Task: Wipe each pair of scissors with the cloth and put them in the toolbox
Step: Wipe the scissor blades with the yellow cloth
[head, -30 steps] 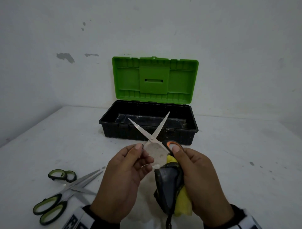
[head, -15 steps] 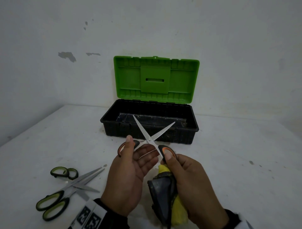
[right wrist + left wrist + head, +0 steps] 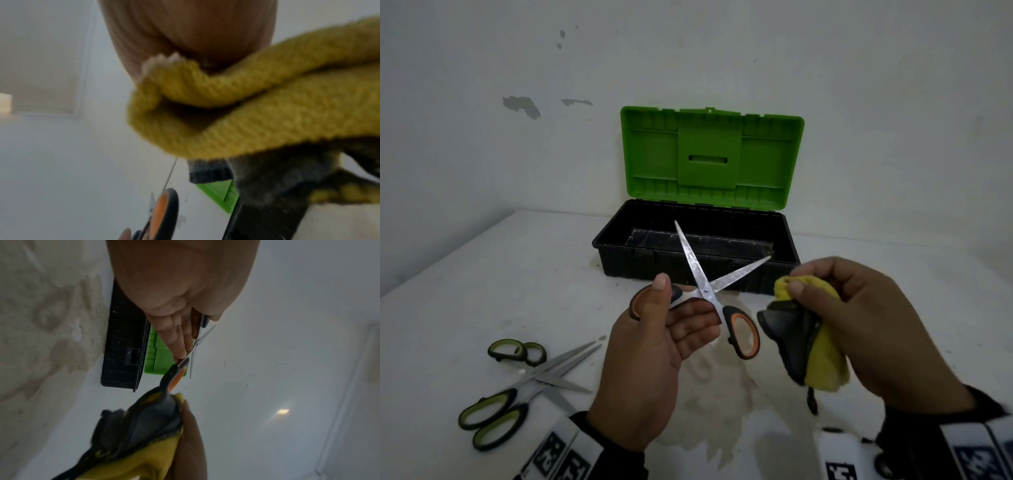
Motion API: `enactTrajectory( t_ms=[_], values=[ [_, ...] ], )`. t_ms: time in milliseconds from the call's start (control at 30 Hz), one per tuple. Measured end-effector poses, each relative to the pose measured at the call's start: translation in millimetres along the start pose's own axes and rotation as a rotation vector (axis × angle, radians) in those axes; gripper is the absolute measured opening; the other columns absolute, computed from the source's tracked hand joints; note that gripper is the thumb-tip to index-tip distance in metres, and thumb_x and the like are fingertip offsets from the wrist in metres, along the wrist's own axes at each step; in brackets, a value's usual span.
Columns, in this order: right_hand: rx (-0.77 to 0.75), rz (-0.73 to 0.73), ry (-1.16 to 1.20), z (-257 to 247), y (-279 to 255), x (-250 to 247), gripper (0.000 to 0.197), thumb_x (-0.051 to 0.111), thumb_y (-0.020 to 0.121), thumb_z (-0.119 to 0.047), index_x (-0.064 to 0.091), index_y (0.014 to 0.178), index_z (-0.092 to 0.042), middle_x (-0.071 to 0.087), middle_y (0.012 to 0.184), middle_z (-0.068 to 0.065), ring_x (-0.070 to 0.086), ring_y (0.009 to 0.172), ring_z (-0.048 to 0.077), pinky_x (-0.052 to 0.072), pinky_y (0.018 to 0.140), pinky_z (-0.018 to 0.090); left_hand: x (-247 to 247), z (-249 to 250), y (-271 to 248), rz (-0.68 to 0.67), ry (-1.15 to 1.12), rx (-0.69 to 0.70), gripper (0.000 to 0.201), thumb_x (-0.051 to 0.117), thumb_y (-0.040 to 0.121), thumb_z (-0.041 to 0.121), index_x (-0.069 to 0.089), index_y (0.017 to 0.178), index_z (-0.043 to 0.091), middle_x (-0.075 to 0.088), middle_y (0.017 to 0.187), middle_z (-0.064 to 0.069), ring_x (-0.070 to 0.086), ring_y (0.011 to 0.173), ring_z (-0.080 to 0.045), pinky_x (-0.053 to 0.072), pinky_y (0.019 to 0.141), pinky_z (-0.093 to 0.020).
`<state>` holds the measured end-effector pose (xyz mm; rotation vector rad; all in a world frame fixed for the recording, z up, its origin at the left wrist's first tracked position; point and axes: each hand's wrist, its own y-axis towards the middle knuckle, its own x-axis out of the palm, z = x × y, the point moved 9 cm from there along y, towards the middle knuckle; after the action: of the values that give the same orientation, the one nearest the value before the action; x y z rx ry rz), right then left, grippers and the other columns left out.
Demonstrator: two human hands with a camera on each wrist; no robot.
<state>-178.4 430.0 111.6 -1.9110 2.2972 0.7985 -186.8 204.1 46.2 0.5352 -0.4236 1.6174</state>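
Observation:
My left hand (image 3: 664, 318) holds the orange-and-black scissors (image 3: 710, 291) in the air, thumb through one handle loop, blades spread wide apart. The other handle loop (image 3: 743, 332) hangs free. My right hand (image 3: 825, 308) grips a bunched yellow and dark grey cloth (image 3: 808, 342), just right of the scissors and apart from them. In the left wrist view the scissors (image 3: 174, 374) and the cloth (image 3: 144, 426) show; in the right wrist view the cloth (image 3: 257, 105) fills the frame. Behind stands the black toolbox (image 3: 619, 260), its green lid (image 3: 710, 157) upright.
Two pairs of green-and-black scissors (image 3: 524, 387) lie crossed on the white table (image 3: 482, 291) at the front left. A pale damp stain (image 3: 709, 394) spreads under my hands. The wall rises close behind the toolbox.
My right hand let go of the scissors' handle and drew away to the right with the cloth. The left hand now carries the scissors alone, and their blades have turned.

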Motion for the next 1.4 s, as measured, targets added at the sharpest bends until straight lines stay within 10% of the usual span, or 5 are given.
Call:
enactTrajectory(
  t_ms=[233, 467, 733, 1400],
  values=[
    [-0.334, 0.074, -0.174, -49.9, -14.5, 32.6, 0.015, 0.076, 0.082, -0.021, 0.073, 0.093, -0.030, 0.069, 0.085, -0.023, 0.064, 0.086, -0.003, 0.047, 0.071, 0.006, 8.5, -4.4, -3.6, -0.017, 0.057, 0.028, 0.040, 0.053, 0.082, 0.046, 0.071, 0.085, 0.010, 0.074, 0.079, -0.022, 0.074, 0.070, -0.030, 0.058, 0.057, -0.031],
    [-0.572, 0.187, -0.450, -55.3, -20.5, 49.8, 0.013, 0.065, 0.086, -0.023, 0.075, 0.095, -0.018, 0.067, 0.086, -0.003, 0.058, 0.081, 0.012, 0.052, 0.075, 0.033, 6.4, -5.0, -5.1, -0.005, 0.052, 0.029, 0.037, 0.053, 0.079, 0.045, 0.074, 0.077, 0.014, 0.073, 0.075, -0.020, 0.073, 0.064, -0.028, 0.058, 0.053, -0.029],
    [-0.583, 0.104, -0.477, -60.6, -29.8, 55.2, 0.036, 0.060, 0.083, -0.046, 0.074, 0.100, -0.017, 0.064, 0.091, -0.003, 0.056, 0.083, 0.012, 0.052, 0.072, 0.027, 6.3, -2.0, -5.9, -0.007, 0.064, 0.059, 0.038, 0.050, 0.082, 0.044, 0.076, 0.076, 0.017, 0.074, 0.075, -0.017, 0.073, 0.064, -0.024, 0.058, 0.054, -0.030],
    [-0.734, 0.167, -0.545, -60.0, -32.0, 58.7, 0.024, 0.054, 0.085, -0.019, 0.075, 0.093, -0.009, 0.068, 0.088, 0.005, 0.059, 0.079, 0.019, 0.052, 0.069, 0.036, 4.7, 0.8, -8.7, 0.032, 0.052, 0.035, 0.039, 0.055, 0.078, 0.039, 0.068, 0.086, 0.003, 0.072, 0.067, -0.019, 0.071, 0.055, -0.024, 0.057, 0.048, -0.026]
  ],
)
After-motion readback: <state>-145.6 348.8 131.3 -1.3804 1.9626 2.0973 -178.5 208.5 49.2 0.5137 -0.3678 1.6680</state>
